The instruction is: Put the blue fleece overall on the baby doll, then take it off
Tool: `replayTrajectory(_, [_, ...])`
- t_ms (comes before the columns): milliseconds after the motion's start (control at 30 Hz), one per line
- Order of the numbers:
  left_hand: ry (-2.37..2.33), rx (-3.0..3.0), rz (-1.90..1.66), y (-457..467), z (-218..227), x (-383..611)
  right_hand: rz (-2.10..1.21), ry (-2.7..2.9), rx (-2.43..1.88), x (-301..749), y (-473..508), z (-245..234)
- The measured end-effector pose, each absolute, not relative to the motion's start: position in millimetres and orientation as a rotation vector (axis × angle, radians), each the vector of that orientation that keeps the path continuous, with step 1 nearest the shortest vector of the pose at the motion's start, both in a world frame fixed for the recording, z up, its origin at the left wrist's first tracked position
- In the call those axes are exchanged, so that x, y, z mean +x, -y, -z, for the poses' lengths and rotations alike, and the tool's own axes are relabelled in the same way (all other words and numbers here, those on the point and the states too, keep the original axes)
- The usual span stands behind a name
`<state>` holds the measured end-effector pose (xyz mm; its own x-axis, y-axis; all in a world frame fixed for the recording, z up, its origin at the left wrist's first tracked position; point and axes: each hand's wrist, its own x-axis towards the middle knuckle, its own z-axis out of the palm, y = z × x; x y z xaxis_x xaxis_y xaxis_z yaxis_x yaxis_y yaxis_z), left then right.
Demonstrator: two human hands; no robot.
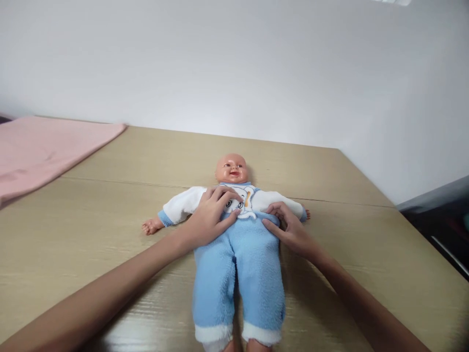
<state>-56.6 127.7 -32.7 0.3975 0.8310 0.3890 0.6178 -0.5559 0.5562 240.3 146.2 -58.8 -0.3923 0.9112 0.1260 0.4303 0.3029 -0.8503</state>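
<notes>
A baby doll (233,168) lies on its back with its head away from me and its arms spread. It wears a white top (269,198) with a cartoon animal face on the chest and fuzzy blue trousers (252,244) with white cuffs. My left hand (212,215) rests on the doll's belly, fingers apart over the top and thumb by the waistband. At the other side of the waist, my right hand (289,227) has thumb and curled fingers closed on the trousers' waistband. The doll's feet are cut off by the lower picture edge.
The doll is on a wooden table (110,254) with a seam across it. A pink cloth (51,146) is spread at the far left. Behind the table stands a pale wall (220,73). Dark objects (439,220) show beyond the right edge.
</notes>
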Motion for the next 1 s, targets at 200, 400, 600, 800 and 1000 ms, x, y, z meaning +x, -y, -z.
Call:
replayTrajectory(200, [-1.252,2.336,-0.936,-129,34,-57,-0.585,2.123,-1.344,244,-128,69])
replayTrajectory(400, [-1.192,2.354,-0.995,-131,33,-60,-0.297,2.218,-1.231,256,-133,72])
replayTrajectory(600, [-1.171,2.295,-1.377,-138,4,-84,0.17,2.208,-1.199,312,-157,71])
replayTrajectory(800, [-1.187,2.163,-1.48,-142,-15,-85,-0.458,2.134,-1.301,352,-174,75])
replayTrajectory(1000, [-1.049,2.389,-1.016,-131,-10,-30,-0.946,1.775,-1.31,350,-169,63])
